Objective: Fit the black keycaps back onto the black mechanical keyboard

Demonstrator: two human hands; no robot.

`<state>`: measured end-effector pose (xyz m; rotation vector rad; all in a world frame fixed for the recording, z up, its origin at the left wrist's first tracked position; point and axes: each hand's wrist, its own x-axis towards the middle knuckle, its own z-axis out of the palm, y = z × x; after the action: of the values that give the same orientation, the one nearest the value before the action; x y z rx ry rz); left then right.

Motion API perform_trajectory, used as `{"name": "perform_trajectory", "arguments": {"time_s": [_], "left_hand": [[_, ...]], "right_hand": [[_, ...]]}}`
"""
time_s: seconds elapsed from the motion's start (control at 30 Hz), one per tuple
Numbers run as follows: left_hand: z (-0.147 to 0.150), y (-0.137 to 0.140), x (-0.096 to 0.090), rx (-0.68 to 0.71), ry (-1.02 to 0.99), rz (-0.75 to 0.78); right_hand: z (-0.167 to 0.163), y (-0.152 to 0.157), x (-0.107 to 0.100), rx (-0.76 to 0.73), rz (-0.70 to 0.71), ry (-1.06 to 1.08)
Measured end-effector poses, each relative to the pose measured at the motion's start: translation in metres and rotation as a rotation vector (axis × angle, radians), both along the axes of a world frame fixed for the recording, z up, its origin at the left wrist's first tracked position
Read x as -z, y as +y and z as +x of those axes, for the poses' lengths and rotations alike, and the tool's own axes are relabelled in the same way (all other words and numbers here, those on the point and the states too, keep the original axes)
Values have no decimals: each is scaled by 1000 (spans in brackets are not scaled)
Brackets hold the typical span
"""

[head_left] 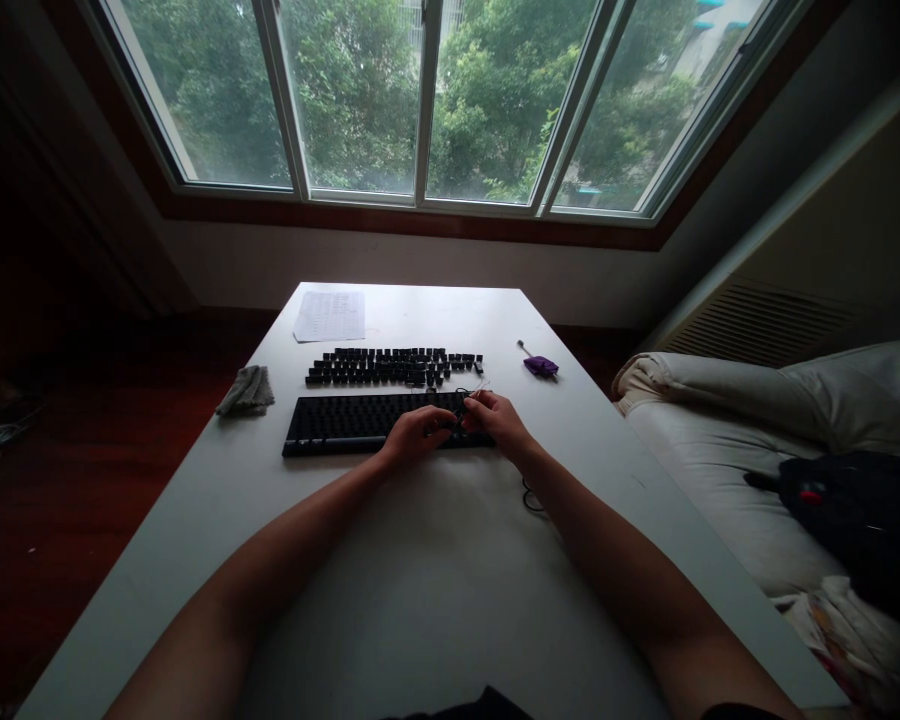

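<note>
A black keyboard (341, 424) lies lengthwise across the white table, and both hands are over its right part. My right hand (495, 418) is closed in a pinch on a thin wire tool that looks like a keycap puller (481, 386); its thin wires stick up past the fingertips. Close beside it, my left hand (420, 434) has its fingers curled together above the keys; whatever they pinch is too dark and small to make out. Behind the keyboard, loose black keycaps (390, 366) stand in uneven rows.
A grey cloth (247, 392) lies at the table's left edge, and a printed sheet (330, 316) at the back left. Back right are a purple cloth-like item (541, 367) and a small stick (523, 347). A black cable (531, 497) loops beside my right forearm. A bed (705, 470) adjoins the right.
</note>
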<state>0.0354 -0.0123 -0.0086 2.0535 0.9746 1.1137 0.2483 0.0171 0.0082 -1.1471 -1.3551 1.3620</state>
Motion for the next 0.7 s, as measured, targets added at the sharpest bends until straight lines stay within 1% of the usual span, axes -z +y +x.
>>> {"name": "perform_trajectory", "arguments": {"time_s": [0.13,0.23,0.4,0.57,0.7], "left_hand": [[-1,2,2,-5,-21,-59],[-2,4,3,29,-42,-114],[-3,6,3,78,-47,-122],[-4,7,-1,112,-86,-65],[-5,8,-3,155,-109,-56]], "right_hand": [[0,-2,-2,-4,105,-44],[1,-3,-3,-4,94,-38],[2,-1,1,20,7,15],[3,3,7,42,-131,76],[2,4,5,43,-204,99]]}}
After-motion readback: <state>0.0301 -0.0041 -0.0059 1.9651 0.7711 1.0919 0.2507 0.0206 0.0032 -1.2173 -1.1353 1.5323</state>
